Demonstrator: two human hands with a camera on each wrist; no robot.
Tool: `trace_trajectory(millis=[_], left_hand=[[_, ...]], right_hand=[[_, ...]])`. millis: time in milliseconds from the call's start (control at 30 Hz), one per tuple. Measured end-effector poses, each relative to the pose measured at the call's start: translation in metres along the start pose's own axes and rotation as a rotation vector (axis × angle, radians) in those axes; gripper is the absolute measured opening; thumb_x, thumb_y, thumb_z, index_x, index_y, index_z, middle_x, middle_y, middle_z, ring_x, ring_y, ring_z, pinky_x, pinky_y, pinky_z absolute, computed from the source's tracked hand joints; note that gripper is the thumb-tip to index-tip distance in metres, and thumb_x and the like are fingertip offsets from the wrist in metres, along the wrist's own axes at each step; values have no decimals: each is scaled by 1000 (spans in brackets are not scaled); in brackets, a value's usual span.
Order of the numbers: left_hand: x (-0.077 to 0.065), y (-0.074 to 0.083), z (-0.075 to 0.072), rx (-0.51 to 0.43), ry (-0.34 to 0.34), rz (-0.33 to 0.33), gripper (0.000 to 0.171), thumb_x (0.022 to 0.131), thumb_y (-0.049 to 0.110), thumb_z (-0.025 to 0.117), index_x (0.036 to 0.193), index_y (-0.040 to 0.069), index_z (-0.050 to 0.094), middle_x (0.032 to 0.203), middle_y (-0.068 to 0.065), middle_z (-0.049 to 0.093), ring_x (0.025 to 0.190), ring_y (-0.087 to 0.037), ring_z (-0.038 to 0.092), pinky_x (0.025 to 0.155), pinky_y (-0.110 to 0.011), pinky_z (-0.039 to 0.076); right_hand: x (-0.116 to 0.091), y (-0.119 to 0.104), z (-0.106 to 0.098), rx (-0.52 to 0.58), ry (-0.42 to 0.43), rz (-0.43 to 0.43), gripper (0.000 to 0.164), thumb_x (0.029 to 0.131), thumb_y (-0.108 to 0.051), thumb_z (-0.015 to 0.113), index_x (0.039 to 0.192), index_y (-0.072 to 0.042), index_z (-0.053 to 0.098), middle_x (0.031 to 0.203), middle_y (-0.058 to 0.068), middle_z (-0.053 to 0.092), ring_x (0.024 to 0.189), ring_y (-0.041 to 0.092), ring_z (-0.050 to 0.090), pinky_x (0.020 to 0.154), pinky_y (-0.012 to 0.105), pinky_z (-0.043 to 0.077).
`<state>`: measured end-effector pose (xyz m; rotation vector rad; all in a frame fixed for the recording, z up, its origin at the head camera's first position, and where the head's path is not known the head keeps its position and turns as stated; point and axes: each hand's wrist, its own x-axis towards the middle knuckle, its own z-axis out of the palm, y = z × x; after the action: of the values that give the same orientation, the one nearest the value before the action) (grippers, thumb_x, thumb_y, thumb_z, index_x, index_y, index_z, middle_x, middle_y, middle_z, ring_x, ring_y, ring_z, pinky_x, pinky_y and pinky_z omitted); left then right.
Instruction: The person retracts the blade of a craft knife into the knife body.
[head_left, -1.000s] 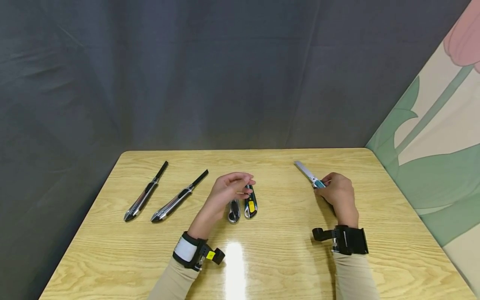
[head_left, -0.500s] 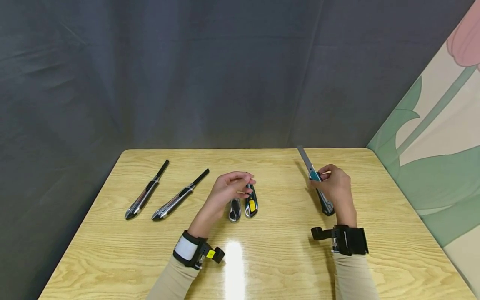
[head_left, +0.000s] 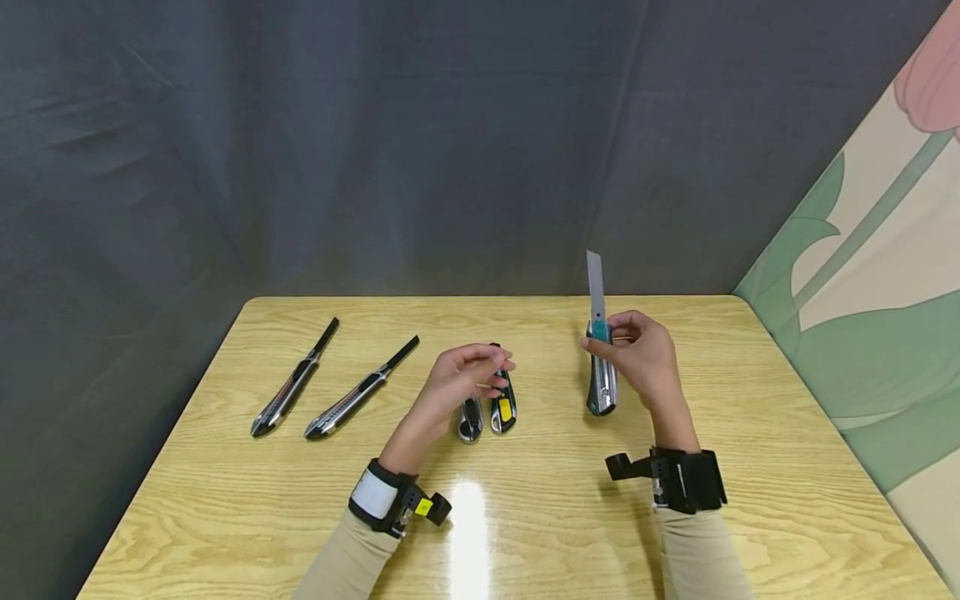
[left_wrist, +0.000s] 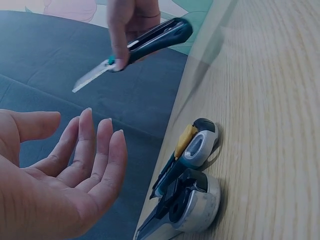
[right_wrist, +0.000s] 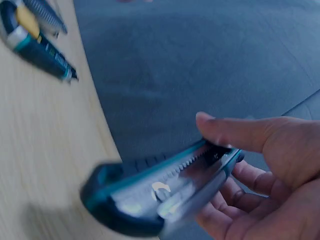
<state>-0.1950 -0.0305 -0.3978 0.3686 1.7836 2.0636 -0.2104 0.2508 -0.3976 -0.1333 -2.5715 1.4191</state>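
Between thumb and fingers, my right hand [head_left: 643, 360] pinches a snap-off utility knife [head_left: 602, 385] near its teal front end. The knife is raised above the right half of the table, its long silver blade [head_left: 596, 283] out and pointing away. In the right wrist view the ridged slot and dark butt of the knife's handle [right_wrist: 150, 197] show, slightly blurred. My left hand [head_left: 456, 382] hovers with relaxed fingers and holds nothing. Below it lie a dark green utility knife with a yellow slider [head_left: 504, 408] and a silver-grey one [head_left: 470, 423], both partly hidden by the hand.
Two slim silver utility knives, the left one [head_left: 287, 398] and the right one [head_left: 348, 408], lie slanted on the left of the wooden table [head_left: 225, 500], black blades out. A dark curtain [head_left: 420, 167] hangs behind, and a flowered panel [head_left: 885, 333] stands on the right.
My right hand has lifted the utility knife off the table, moved it a little left and turned its blade from slanting to nearly straight ahead. The left hand has stayed in place.
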Motion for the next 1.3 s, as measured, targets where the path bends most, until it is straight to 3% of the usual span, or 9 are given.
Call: trace_trajectory(millis=[167, 467, 633, 733, 933, 1300], left_hand=[[5, -8, -1, 17, -5, 4, 37, 95, 22, 56, 124, -1, 57, 120, -24, 61, 104, -49, 53, 94, -66, 46], [10, -19, 1, 53, 21, 20, 37, 92, 30, 60, 119, 4, 61, 115, -18, 65, 97, -41, 59, 91, -59, 52], [2, 2, 9, 101, -7, 5, 29, 95, 15, 56, 119, 0, 60, 118, -26, 62, 92, -30, 63, 92, -60, 50], [3, 2, 9, 113, -34, -1, 29, 94, 11, 55, 120, -2, 59, 119, -28, 61, 91, -26, 65, 92, -61, 50], [11, -18, 7, 67, -59, -2, 33, 92, 17, 61, 121, 1, 59, 118, -25, 61, 94, -34, 63, 88, -63, 51], [10, -22, 9, 116, -28, 31, 29, 89, 21, 65, 116, 12, 64, 110, -14, 63, 92, -26, 63, 76, -46, 61]], right_hand=[[-1, -9, 7, 181, -37, 12, 52, 74, -29, 81, 110, -1, 56, 97, 7, 58, 86, 18, 58, 65, 14, 53], [-8, -31, 28, 312, -65, 14, 48, 72, -23, 82, 107, -2, 56, 94, 7, 61, 85, 21, 60, 66, 16, 55], [-11, -44, 40, 390, -77, 12, 46, 72, -20, 82, 107, -3, 56, 93, 6, 63, 83, 20, 62, 63, 18, 55], [-13, -50, 46, 444, -88, 13, 46, 73, -19, 82, 107, -3, 55, 92, 4, 64, 84, 20, 64, 64, 18, 56], [-15, -59, 56, 475, -98, 11, 46, 74, -20, 81, 108, -4, 56, 92, 2, 65, 85, 21, 64, 66, 20, 57], [-16, -64, 58, 494, -102, 16, 46, 73, -22, 81, 107, -5, 56, 91, 0, 65, 84, 23, 65, 64, 21, 55]])
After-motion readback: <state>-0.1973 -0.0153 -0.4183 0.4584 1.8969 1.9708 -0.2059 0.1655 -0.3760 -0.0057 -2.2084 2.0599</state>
